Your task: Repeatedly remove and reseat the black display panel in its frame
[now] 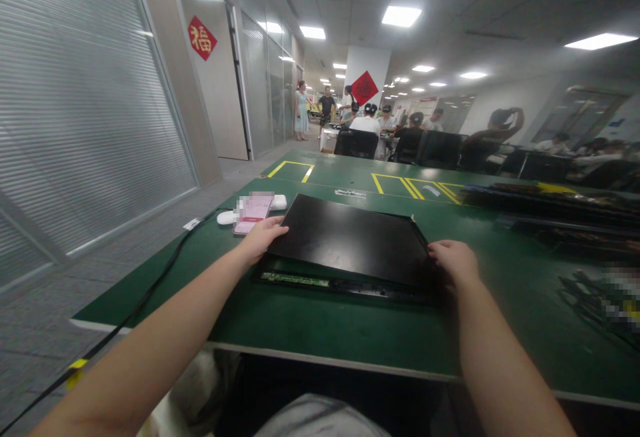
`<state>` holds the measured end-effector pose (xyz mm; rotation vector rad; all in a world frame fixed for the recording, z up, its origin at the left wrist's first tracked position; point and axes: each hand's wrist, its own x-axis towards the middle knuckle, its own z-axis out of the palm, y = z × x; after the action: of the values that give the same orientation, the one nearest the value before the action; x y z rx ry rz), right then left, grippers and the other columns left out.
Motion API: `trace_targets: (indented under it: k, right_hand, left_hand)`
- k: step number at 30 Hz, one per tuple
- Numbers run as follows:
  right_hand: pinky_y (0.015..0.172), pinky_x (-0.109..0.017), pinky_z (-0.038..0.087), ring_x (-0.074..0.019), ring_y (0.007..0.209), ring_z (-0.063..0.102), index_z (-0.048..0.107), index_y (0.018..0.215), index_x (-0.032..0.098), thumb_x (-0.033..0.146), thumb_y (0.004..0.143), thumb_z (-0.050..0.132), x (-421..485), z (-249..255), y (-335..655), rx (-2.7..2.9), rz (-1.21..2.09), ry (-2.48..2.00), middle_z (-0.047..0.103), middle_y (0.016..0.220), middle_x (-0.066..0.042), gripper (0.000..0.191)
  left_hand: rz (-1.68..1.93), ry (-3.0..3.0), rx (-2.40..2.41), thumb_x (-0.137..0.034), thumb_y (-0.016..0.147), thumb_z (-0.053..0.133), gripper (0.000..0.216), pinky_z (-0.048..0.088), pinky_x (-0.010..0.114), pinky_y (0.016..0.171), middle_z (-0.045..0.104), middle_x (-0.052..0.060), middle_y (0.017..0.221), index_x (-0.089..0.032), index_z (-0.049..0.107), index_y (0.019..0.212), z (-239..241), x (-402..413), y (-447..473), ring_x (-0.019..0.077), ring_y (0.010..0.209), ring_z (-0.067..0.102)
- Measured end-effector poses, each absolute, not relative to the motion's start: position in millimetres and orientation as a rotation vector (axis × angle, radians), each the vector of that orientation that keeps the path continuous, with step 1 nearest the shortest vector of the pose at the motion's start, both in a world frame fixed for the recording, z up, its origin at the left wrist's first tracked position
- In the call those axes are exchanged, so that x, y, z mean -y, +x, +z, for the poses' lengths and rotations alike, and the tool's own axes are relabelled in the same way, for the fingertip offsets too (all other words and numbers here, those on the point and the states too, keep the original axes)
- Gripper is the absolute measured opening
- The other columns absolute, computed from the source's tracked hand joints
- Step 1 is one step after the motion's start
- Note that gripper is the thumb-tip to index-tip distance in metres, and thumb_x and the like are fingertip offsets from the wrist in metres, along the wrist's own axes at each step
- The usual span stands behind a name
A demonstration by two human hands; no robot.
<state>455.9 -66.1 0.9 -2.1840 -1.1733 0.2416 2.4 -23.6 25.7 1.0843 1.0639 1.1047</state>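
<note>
A flat black panel (350,237) lies on the green table (320,323) in front of me. Along its near edge runs a narrow strip with a green circuit board (295,279). My left hand (263,237) grips the panel's near left corner, fingers curled over the edge. My right hand (453,260) holds the near right corner, fingers closed on the rim. Both forearms reach in from the bottom of the view.
A phone with a pink screen (253,213) and a white object (226,217) lie left of the panel. A black cable (150,290) trails off the table's left edge. Dark parts (550,207) pile up on the right. Seated people (370,123) work at tables farther back.
</note>
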Motion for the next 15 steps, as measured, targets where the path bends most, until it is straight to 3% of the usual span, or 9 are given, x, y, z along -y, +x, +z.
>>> trace_targets:
  k: [4,9,15]
  right_hand:
    - [0.055,-0.030,0.045,-0.0213,0.066,0.067,0.077,0.085,0.023,0.036,0.072,0.060,68.5,6.7,451.1,1.072,0.360,-2.216,0.077,0.082,-0.006,0.025]
    - [0.056,-0.031,0.046,-0.0218,0.067,0.067,0.077,0.086,0.022,0.035,0.071,0.060,68.2,5.2,452.4,1.055,0.380,-2.186,0.077,0.083,-0.006,0.026]
    - [0.061,-0.031,0.047,-0.0216,0.068,0.067,0.077,0.084,0.024,0.036,0.071,0.060,66.8,2.4,455.2,1.056,0.366,-2.190,0.077,0.081,-0.005,0.024]
  left_hand:
    - [1.115,1.091,-1.052,-0.016,0.072,0.073,0.040,0.059,0.028,0.061,0.079,0.006,0.085,-0.015,0.069,0.112,21.8,20.0,1.0,0.0194,0.067,0.073]
    - [1.223,1.097,-1.026,-0.031,0.078,0.074,0.033,0.059,0.031,0.074,0.079,0.008,0.094,-0.015,0.073,0.107,20.2,17.4,1.2,0.0231,0.087,0.075]
    - [1.205,1.070,-0.996,-0.024,0.070,0.078,0.036,0.059,0.035,0.081,0.079,0.008,0.095,-0.017,0.075,0.105,23.5,17.9,0.0,0.0239,0.087,0.074]
